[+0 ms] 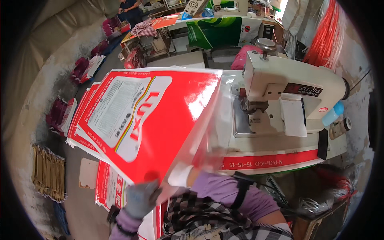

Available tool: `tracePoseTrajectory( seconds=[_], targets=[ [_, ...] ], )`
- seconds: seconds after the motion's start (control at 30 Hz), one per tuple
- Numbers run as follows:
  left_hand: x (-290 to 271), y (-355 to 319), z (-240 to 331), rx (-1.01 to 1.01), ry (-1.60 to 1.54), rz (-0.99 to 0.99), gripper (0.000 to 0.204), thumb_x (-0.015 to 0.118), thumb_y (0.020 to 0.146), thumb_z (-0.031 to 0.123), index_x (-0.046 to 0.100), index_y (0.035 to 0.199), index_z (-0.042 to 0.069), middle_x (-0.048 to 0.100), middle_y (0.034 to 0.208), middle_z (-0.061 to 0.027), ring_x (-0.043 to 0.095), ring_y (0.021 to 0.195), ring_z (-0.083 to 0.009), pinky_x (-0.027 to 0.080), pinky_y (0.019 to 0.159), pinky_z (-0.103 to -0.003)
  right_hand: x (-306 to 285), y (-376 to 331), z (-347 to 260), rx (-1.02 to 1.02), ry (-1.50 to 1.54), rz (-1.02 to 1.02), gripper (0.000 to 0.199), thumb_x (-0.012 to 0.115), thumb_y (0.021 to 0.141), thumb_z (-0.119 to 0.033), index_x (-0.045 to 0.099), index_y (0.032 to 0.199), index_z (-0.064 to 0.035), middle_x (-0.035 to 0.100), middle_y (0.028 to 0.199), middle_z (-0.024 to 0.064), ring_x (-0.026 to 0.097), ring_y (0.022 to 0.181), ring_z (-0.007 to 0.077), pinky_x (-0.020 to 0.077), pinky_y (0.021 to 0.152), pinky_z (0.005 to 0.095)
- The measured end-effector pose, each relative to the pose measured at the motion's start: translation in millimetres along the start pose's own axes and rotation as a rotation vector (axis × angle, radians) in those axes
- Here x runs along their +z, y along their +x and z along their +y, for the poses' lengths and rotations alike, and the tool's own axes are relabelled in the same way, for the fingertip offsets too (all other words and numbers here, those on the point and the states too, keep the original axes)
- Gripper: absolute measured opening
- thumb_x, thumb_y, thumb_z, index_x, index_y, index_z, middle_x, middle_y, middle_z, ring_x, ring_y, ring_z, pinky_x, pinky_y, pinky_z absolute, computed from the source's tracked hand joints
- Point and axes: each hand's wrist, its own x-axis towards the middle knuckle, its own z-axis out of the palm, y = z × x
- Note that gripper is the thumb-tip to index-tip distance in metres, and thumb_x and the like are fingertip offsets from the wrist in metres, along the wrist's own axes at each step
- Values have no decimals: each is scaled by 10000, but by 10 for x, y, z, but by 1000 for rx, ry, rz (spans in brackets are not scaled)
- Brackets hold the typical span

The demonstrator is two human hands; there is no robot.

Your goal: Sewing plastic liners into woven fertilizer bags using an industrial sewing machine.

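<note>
A large red-and-white woven sack (180,108) is spread before me, with a white printed panel and a rainbow stripe. My left hand (142,199), in a grey glove, is closed on the sack's near edge. My right arm crosses from the lower right, and the white cuff (180,176) at its wrist meets the same edge. The fingers of my right hand are hidden by the sack. Clear plastic film (208,144) shows along the sack's right side. More red sacks (82,124) lie stacked beneath it to the left.
A cream sewing machine (276,80) stands on the table at right, with a blue bottle (338,113) beside it. Red strands (326,36) hang at the upper right. Bundled brown sacks (49,173) sit on the left floor. A person (130,11) is at the far back.
</note>
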Motion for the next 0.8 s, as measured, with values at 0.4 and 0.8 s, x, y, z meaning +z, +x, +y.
tracePoseTrajectory(
  seconds=[0.4, 0.8],
  targets=[
    [-287, -1309, -413, -306, 0, 185, 529, 598, 597, -93, 657, 1091, 87, 571, 607, -83, 589, 543, -210, 488, 530, -326, -1521, 23, 649, 606, -348, 630, 878, 855, 569, -112, 419, 1328, -58, 384, 1379, 215, 411, 1247, 325, 407, 964, 421],
    [-451, -1241, -801, -78, 120, 158, 338, 817, 652, 201, 587, 885, 120, 458, 482, -50, 448, 390, -271, 349, 405, -360, -1531, 179, 1179, 612, -150, 209, 116, 615, 726, -101, 691, 800, -53, 644, 736, 145, 633, 674, 319, 504, 614, 363]
  ],
)
